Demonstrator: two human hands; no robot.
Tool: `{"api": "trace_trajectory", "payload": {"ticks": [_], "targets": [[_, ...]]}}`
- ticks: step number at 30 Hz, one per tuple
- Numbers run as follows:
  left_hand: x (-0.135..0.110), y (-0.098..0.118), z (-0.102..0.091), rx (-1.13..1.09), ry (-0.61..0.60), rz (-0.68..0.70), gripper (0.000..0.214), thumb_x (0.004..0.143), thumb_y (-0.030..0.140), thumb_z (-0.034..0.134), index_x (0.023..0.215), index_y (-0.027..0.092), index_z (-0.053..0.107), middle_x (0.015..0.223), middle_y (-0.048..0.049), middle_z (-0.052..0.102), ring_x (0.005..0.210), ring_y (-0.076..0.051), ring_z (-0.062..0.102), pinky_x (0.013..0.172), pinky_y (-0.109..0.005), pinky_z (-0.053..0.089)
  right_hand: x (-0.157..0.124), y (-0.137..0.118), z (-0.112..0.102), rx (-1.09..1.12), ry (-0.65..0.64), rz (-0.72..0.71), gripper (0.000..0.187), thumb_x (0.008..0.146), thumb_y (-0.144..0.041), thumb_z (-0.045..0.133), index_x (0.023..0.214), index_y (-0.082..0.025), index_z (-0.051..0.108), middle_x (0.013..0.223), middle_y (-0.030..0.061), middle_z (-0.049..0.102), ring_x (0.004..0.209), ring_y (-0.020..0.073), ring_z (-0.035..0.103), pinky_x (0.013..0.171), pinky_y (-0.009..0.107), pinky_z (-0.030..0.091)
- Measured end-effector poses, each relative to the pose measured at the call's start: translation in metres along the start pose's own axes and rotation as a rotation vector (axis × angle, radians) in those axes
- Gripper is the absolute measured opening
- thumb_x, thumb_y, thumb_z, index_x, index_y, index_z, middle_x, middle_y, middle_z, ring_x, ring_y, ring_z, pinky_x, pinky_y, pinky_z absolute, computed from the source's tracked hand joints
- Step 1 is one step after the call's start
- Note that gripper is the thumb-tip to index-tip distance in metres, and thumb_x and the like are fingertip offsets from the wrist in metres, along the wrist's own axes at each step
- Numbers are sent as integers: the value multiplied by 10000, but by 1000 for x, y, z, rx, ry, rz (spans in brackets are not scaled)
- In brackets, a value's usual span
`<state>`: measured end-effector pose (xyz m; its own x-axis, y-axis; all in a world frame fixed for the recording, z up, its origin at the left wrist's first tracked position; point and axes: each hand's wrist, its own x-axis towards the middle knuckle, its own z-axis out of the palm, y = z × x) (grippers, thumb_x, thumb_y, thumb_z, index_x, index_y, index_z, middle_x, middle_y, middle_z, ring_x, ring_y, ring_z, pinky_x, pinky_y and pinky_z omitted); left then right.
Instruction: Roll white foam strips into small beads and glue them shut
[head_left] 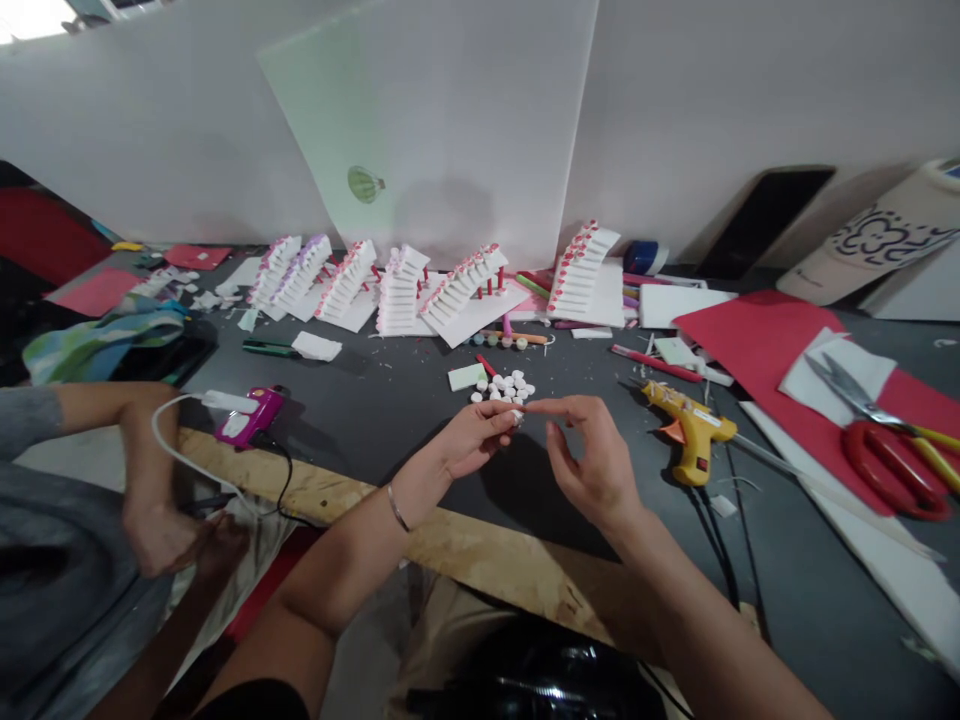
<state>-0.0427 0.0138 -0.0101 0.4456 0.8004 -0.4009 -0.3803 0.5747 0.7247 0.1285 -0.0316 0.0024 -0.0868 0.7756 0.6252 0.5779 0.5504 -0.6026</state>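
My left hand (480, 438), with a bangle (398, 508) on its wrist, is closed in a pinch over the dark table. At its fingertips shows a small white piece (517, 419), partly hidden by the fingers. From the right, my right hand (596, 460) reaches its straight index finger to the left fingertips, with its thumb held apart and nothing visible in its grasp. Just beyond the hands lies a pile of small white rounded pieces (513, 382), beside a pale green card (467, 377) and a short red stick (486, 366).
Several small white stair models (465, 285) line the back. A yellow glue gun (686, 425) and red-handled scissors (892, 460) lie to my right. A purple adapter (251, 418) with cables sits left, near another person's arm (154, 460). A tumbler (862, 245) stands at back right.
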Motion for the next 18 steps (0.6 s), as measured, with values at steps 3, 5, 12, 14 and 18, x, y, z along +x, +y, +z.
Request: {"api": "trace_trajectory", "payload": {"ticks": [3,5,12,14,18], "targets": [[0,-1,-1,5,2,6,391,504,310,943,771,97,751,626,19,581,548,-27,465,512,-171,337,-2,0,3,27,22,-30,333,858,-35,477,1111,-236,557,970,78,680,909,220,621,762,360,532],[0,-2,-2,-2,3,8,411,497,319,946,778,93,750,635,12,590,573,-37,486,521,-171,343,-3,1,4,20,26,-66,378,835,-2,458,1120,-235,544,960,81,677,906,223,620,764,366,539],[4,-6,-6,-21,51,27,380,515,290,938,792,114,746,694,-1,642,610,-55,528,624,-195,416,-5,2,7,-114,10,-200,515,797,23,431,1239,-221,533,949,90,668,906,240,629,778,407,526],[4,-5,-5,-14,59,42,392,503,311,941,783,117,748,674,7,629,595,-49,514,607,-190,405,-5,1,7,-121,-5,-195,528,795,29,426,1251,-215,532,964,92,663,915,238,627,778,402,521],[3,-3,-1,15,65,68,413,490,352,941,766,115,746,639,16,598,572,-42,479,547,-184,355,-6,-1,5,-78,48,-107,527,802,18,426,1246,-226,569,1007,102,655,948,247,622,817,428,520]]}}
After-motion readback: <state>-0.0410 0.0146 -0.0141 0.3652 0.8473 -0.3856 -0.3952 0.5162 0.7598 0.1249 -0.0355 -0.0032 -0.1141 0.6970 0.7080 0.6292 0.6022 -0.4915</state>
